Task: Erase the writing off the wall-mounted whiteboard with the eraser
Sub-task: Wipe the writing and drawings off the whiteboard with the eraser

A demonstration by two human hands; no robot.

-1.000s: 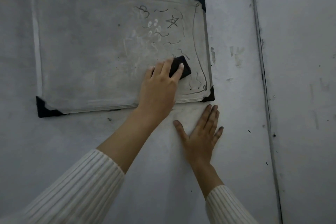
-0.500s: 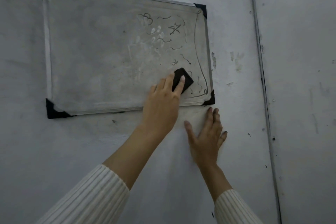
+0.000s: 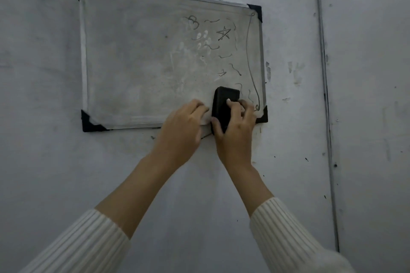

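Head view: the right grip (image 3: pixel 235 131) is clamped on the eraser (image 3: pixel 224 104), thumb on its left edge and fingers curled over its right side. The eraser lies flat against the board (image 3: pixel 133 62), directly above the right grip and overlapping the bottom frame near the lower right corner cap (image 3: pixel 263 115). The left grip (image 3: pixel 184 126) sits just left of the eraser with its fingers curled. Whether it touches the eraser, or holds anything, cannot be told.

Progress, judged from the surface:
- Left of the left grip, the board carries no legible writing, only grey smear and pale wipe traces. This area appears done.
- Above both grips, marks remain: a star (image 3: pixel 224 33), a looped scribble (image 3: pixel 193 21), several short squiggles (image 3: pixel 235 68) and a small arrow-like mark (image 3: pixel 220 74).
- Above and right of the right grip, a long line (image 3: pixel 249 55) runs down the edge to a small loop beside the corner cap.

Estimate: roughly the right third is still to be wiped. The task is past halfway, not complete.
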